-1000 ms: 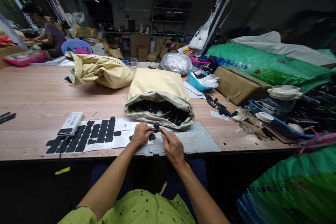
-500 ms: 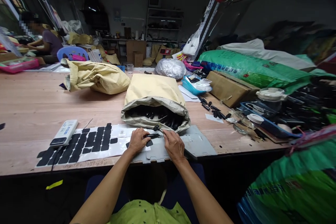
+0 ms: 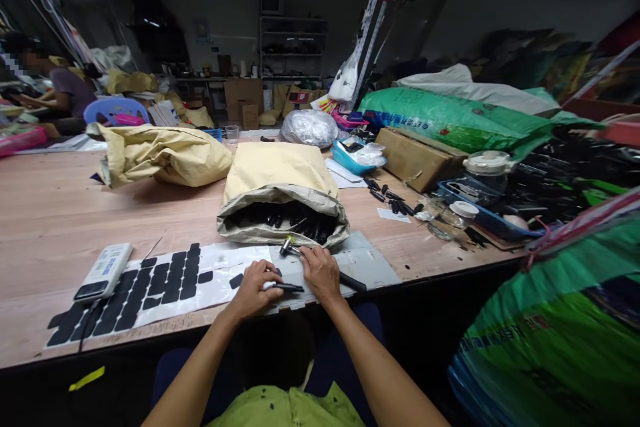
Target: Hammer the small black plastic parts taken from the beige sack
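A hammer [image 3: 286, 247] lies low over the grey board [image 3: 373, 268] at the counter's near edge, its metal head just in front of the open sack [image 3: 280, 163] and its black handle slanting out to the right. The right hand [image 3: 321, 271], palm down, has its fingers grasping the hammer near the head. Beside it, the left hand [image 3: 256, 290] pinches a slim black piece [image 3: 290, 287], which points toward the right hand without touching it.

The sack's mouth faces the person, showing many black parts [image 3: 300, 220] inside. Left of the board, a white sheet [image 3: 213, 292] carries rows of black patches [image 3: 175, 277]; a white device [image 3: 104, 270] rests at its left end, near a thin rod [image 3: 152, 248].

Farther back on the counter [image 3: 150, 213], a second sack [image 3: 167, 155] lies slumped on the left. To the right are a blue tray [image 3: 345, 159], a carton [image 3: 417, 161] and loose black parts near a small card [image 3: 393, 215]. Beyond, at far left, sits a co-worker [image 3: 74, 90], next to a blue chair [image 3: 117, 109].
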`<state>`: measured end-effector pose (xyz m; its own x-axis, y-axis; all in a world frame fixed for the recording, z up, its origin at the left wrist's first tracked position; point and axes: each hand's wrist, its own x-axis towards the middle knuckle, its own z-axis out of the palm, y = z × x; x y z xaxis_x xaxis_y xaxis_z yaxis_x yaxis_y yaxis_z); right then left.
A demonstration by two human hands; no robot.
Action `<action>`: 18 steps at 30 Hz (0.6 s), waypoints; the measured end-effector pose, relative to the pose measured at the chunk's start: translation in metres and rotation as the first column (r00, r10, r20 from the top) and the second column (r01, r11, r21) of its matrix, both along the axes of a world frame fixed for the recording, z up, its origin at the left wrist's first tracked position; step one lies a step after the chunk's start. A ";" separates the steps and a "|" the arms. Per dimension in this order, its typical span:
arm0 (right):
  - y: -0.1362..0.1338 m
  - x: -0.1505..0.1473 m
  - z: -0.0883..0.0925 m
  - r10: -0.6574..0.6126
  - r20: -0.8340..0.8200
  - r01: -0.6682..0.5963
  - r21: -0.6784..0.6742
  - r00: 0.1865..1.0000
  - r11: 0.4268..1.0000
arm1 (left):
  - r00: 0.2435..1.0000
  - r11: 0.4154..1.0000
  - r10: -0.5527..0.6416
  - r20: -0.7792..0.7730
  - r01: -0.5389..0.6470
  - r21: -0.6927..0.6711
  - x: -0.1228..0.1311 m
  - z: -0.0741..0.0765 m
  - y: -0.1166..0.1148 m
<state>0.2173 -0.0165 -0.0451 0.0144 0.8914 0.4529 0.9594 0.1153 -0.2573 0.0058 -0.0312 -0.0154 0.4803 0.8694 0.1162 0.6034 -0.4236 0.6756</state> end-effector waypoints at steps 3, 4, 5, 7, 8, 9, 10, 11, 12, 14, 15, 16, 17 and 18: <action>0.000 0.000 0.000 0.002 0.002 -0.002 -0.010 1.000 1.000 | 0.996 0.997 -0.081 -0.034 0.081 -0.020 -0.004 -0.003 -0.030; 0.000 0.000 0.001 0.003 0.003 -0.003 -0.013 1.000 1.000 | 0.992 0.995 -0.100 -0.080 0.099 -0.019 -0.006 -0.004 -0.039; 0.000 -0.001 0.001 0.003 0.003 -0.003 -0.015 1.000 1.000 | 0.984 0.993 -0.115 -0.134 0.114 -0.013 -0.006 -0.006 -0.046; 0.000 -0.001 0.001 0.000 0.003 0.000 -0.014 1.000 1.000 | 0.964 0.990 -0.131 -0.233 0.137 0.011 -0.007 -0.009 -0.056; -0.001 -0.001 0.001 -0.003 0.003 0.003 -0.012 1.000 1.000 | 0.955 0.989 -0.131 -0.268 0.144 0.030 -0.006 -0.011 -0.059; -0.001 -0.001 0.001 -0.006 0.004 0.006 -0.010 1.000 1.000 | 0.947 0.988 -0.128 -0.293 0.149 0.050 -0.006 -0.013 -0.061; -0.001 -0.001 0.001 -0.009 0.004 0.009 -0.007 1.000 1.000 | 0.942 0.986 -0.122 -0.311 0.151 0.070 -0.005 -0.016 -0.061; -0.001 -0.001 0.001 -0.009 0.003 0.009 -0.005 1.000 1.000 | 0.939 0.984 -0.116 -0.324 0.152 0.089 -0.004 -0.018 -0.062; -0.001 -0.001 0.001 -0.009 0.002 0.009 -0.001 1.000 1.000 | 0.937 0.983 -0.109 -0.332 0.151 0.104 -0.004 -0.021 -0.062; -0.002 -0.001 0.001 -0.007 -0.001 0.007 0.003 1.000 1.000 | 0.936 0.982 -0.097 -0.340 0.146 0.123 -0.003 -0.025 -0.062; -0.002 -0.001 0.001 -0.007 -0.001 0.007 0.003 1.000 1.000 | 0.936 0.982 -0.092 -0.339 0.143 0.126 -0.003 -0.027 -0.063; -0.002 -0.001 0.001 -0.008 0.001 0.008 0.002 1.000 1.000 | 0.938 0.982 -0.091 -0.335 0.140 0.125 -0.004 -0.027 -0.065; -0.002 -0.002 0.001 -0.010 0.002 0.010 0.000 1.000 1.000 | 0.940 0.983 -0.093 -0.329 0.139 0.117 -0.004 -0.026 -0.066; -0.002 -0.002 0.002 -0.013 0.003 0.013 -0.002 1.000 1.000 | 0.943 0.985 -0.097 -0.319 0.136 0.103 -0.004 -0.024 -0.067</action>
